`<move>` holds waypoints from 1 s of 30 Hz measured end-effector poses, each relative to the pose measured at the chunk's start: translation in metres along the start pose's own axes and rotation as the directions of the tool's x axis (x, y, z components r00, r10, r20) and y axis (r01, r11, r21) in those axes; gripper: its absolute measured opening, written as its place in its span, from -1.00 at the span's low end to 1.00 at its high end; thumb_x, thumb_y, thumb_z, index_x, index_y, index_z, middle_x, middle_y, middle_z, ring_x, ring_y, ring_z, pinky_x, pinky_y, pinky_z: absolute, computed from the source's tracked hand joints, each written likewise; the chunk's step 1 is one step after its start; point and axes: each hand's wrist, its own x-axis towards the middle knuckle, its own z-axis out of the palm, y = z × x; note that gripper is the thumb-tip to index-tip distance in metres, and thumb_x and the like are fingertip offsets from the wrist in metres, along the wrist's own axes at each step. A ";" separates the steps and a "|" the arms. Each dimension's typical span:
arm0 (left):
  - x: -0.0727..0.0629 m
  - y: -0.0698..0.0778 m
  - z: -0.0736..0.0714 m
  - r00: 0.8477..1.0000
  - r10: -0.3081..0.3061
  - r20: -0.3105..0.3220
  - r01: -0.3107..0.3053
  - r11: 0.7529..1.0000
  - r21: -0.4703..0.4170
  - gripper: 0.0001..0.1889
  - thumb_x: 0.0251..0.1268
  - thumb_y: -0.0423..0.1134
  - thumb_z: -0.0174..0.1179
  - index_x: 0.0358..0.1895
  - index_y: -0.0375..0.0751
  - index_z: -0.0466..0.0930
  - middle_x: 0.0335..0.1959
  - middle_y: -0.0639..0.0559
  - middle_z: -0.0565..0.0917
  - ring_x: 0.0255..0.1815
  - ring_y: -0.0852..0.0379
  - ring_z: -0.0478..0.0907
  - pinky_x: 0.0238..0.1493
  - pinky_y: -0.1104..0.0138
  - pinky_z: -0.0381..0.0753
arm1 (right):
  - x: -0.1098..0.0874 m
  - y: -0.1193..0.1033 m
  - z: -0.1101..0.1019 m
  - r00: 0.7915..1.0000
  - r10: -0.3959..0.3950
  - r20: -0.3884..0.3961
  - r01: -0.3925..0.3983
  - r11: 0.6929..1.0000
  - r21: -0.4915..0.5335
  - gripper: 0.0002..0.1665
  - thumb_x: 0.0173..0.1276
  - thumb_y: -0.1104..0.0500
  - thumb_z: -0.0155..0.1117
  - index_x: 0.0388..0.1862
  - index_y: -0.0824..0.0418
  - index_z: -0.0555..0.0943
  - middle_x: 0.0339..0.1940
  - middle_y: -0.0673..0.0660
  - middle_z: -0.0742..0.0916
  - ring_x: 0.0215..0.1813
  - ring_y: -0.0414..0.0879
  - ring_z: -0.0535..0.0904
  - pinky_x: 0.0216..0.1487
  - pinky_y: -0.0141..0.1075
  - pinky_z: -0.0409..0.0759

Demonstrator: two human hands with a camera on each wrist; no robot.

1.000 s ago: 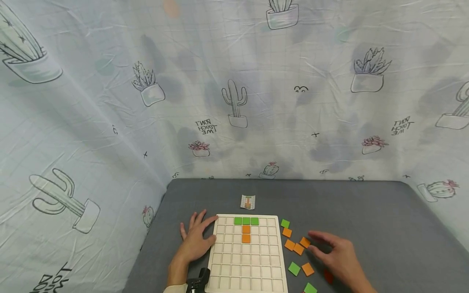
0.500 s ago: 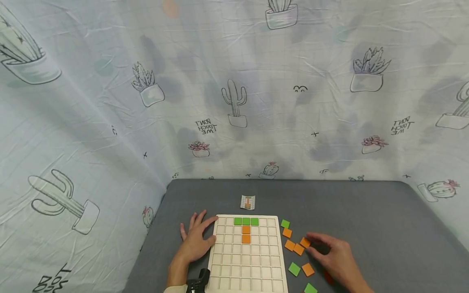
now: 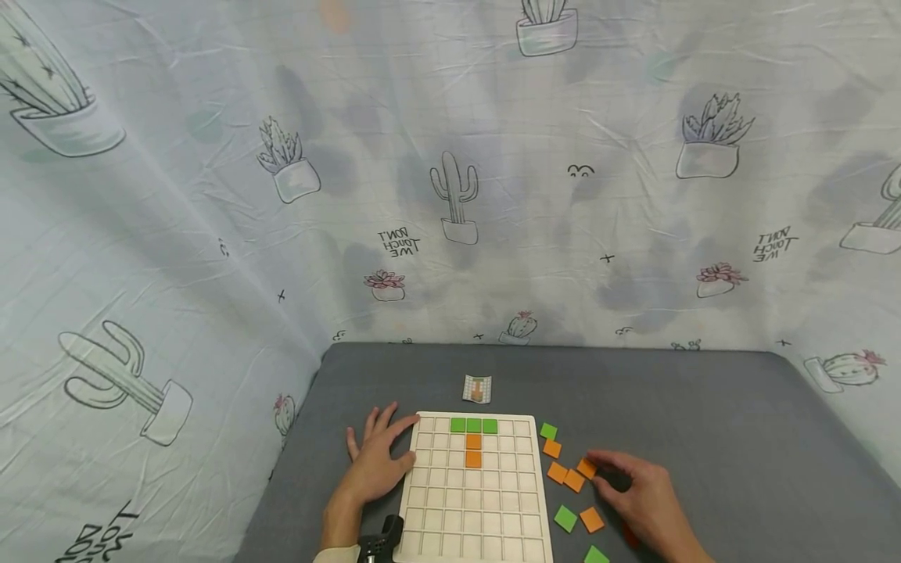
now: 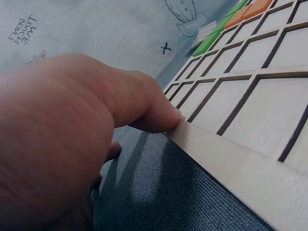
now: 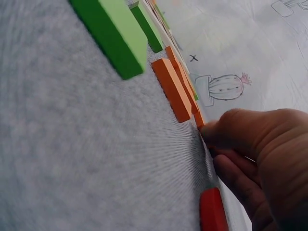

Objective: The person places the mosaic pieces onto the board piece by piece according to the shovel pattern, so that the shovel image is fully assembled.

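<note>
A pale wooden grid board (image 3: 454, 500) lies flat on the table, with a row of green square tiles (image 3: 474, 425) near its far edge and two orange tiles (image 3: 474, 451) below their middle. My left hand (image 3: 376, 467) rests at the board's left edge, its index fingertip and thumb touching the rim; the left wrist view shows the thumb (image 4: 159, 108) on that rim. To the board's right, my right hand (image 3: 646, 489) pinches an orange tile (image 3: 586, 467) between thumb and index finger. In the right wrist view that tile (image 5: 198, 119) is mostly hidden by the thumb.
Loose orange tiles (image 3: 573, 479) and green tiles (image 3: 565, 518) lie scattered right of the board. A red piece (image 5: 213, 211) lies under the right hand. A small printed grid card (image 3: 477, 389) sits beyond the board. A cactus-print cloth (image 3: 535, 195) hangs behind the grey table (image 3: 704, 422).
My right hand has moved slightly left, and its thumb and index finger have closed in on the orange tile. The left hand and the board have stayed put.
</note>
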 end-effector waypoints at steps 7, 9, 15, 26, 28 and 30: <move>0.000 0.000 0.000 1.000 0.003 -0.006 -0.003 1.000 0.006 -0.36 0.33 -0.33 0.34 0.52 0.01 0.62 0.77 -0.33 0.19 0.81 -0.52 -0.18 0.53 -0.55 -0.67 | -0.001 -0.001 0.003 0.999 -0.022 -0.030 0.021 1.000 -0.018 -0.58 0.21 0.17 0.74 0.07 0.03 0.87 -0.02 -0.05 0.90 0.00 -0.05 0.86 0.08 -0.04 0.83; 0.000 0.000 0.000 1.000 -0.003 -0.004 0.003 1.000 0.009 -0.35 0.33 -0.33 0.35 0.52 0.02 0.61 0.77 -0.32 0.19 0.81 -0.51 -0.19 0.54 -0.55 -0.68 | 0.000 -0.001 0.004 0.999 -0.025 -0.029 0.024 0.999 -0.027 -0.60 0.23 0.17 0.73 0.07 0.04 0.87 -0.02 -0.04 0.90 -0.01 -0.05 0.86 0.07 -0.02 0.83; 0.000 0.001 0.000 1.000 -0.010 -0.002 0.010 1.000 0.015 -0.35 0.33 -0.33 0.34 0.52 0.02 0.61 0.77 -0.32 0.19 0.81 -0.51 -0.18 0.53 -0.55 -0.67 | 0.001 0.000 0.004 0.999 -0.027 -0.031 0.026 0.999 -0.030 -0.60 0.25 0.23 0.70 0.07 0.04 0.87 -0.02 -0.04 0.90 0.00 -0.04 0.86 0.09 0.01 0.83; -0.002 0.003 0.000 1.000 -0.003 -0.003 0.003 1.000 0.001 -0.35 0.32 -0.34 0.34 0.52 -0.01 0.61 0.77 -0.33 0.18 0.81 -0.52 -0.19 0.53 -0.55 -0.67 | -0.003 -0.012 -0.012 0.993 -0.082 -0.080 0.083 0.997 -0.001 -0.56 0.20 0.29 0.71 0.07 0.07 0.87 -0.05 -0.08 0.91 -0.08 -0.16 0.85 -0.02 -0.10 0.86; -0.002 0.003 -0.001 1.000 -0.003 -0.006 0.003 1.000 0.004 -0.35 0.31 -0.34 0.34 0.52 -0.01 0.61 0.77 -0.33 0.19 0.81 -0.53 -0.18 0.53 -0.56 -0.67 | -0.003 -0.017 -0.015 0.989 -0.112 -0.094 0.112 0.994 -0.001 -0.56 0.19 0.31 0.71 0.06 0.07 0.87 -0.07 -0.11 0.90 -0.11 -0.21 0.84 -0.05 -0.16 0.86; -0.002 0.003 0.000 1.000 -0.001 -0.010 0.002 1.000 0.009 -0.35 0.31 -0.34 0.34 0.51 -0.01 0.62 0.77 -0.33 0.19 0.81 -0.53 -0.18 0.53 -0.56 -0.66 | -0.002 -0.022 -0.016 0.981 -0.159 -0.112 0.160 0.987 0.002 -0.54 0.17 0.33 0.72 0.05 0.06 0.88 -0.08 -0.14 0.90 -0.13 -0.27 0.82 -0.09 -0.22 0.86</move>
